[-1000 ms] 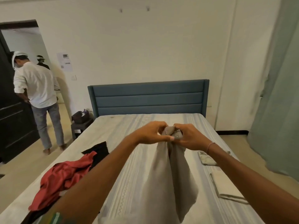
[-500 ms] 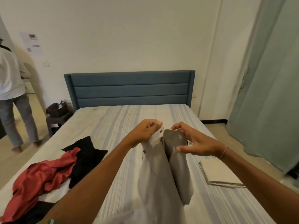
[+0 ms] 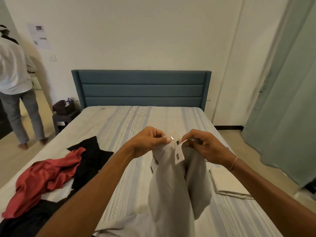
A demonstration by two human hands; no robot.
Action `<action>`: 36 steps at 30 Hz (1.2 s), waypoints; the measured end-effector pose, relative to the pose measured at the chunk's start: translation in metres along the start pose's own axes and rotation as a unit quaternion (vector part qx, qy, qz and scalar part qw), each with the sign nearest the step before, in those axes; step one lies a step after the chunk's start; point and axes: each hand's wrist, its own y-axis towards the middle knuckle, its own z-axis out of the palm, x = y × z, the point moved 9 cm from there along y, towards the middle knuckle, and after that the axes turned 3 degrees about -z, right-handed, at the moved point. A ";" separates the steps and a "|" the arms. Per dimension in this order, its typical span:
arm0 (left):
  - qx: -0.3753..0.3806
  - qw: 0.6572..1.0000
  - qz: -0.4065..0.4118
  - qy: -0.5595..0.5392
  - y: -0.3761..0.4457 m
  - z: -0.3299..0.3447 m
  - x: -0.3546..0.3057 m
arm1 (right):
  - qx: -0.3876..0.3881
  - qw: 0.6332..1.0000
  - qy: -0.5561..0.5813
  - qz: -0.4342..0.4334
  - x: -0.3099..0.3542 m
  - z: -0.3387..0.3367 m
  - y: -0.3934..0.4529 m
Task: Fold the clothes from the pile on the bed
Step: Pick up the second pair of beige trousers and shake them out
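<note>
A pair of light grey trousers point(image 3: 172, 182) hangs from both my hands above the striped bed point(image 3: 130, 127), its legs trailing down onto the sheet. My left hand point(image 3: 147, 142) pinches the left end of the waistband, where a metal clasp shows. My right hand point(image 3: 203, 146) pinches the other end of the waistband, a white inner band with a label facing me. On the left side of the bed lies the pile: a red garment point(image 3: 44, 178) over black clothes point(image 3: 90, 158). A folded beige garment point(image 3: 227, 183) rests flat at the right edge.
A blue padded headboard point(image 3: 140, 88) stands against the white wall. A person in a white shirt point(image 3: 15, 82) stands on the floor at the left, beside a dark side table point(image 3: 63, 117) with a bag. A green curtain point(image 3: 287, 100) hangs at the right.
My hands have drawn slightly apart, opening the trousers' waistband so the clasp and inner label show. The view has swung back left, bringing the person further into frame.
</note>
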 end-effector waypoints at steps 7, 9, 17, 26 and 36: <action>-0.031 0.983 0.076 0.167 0.008 0.037 -0.052 | 0.016 0.998 -0.048 -0.037 0.006 -0.009 -0.002; -0.019 0.973 0.095 0.209 0.007 0.047 -0.063 | 0.000 0.998 -0.049 -0.040 0.002 -0.019 -0.006; 0.042 0.907 0.153 0.389 0.006 0.089 -0.086 | 0.028 0.998 -0.046 -0.036 -0.020 -0.033 -0.013; 0.061 0.887 0.154 0.432 0.006 0.103 -0.091 | 0.045 0.999 0.005 -0.011 -0.045 -0.047 -0.021; 0.036 0.917 0.042 0.396 0.031 0.095 -0.065 | -0.003 1.000 -0.008 -0.027 -0.057 -0.048 -0.020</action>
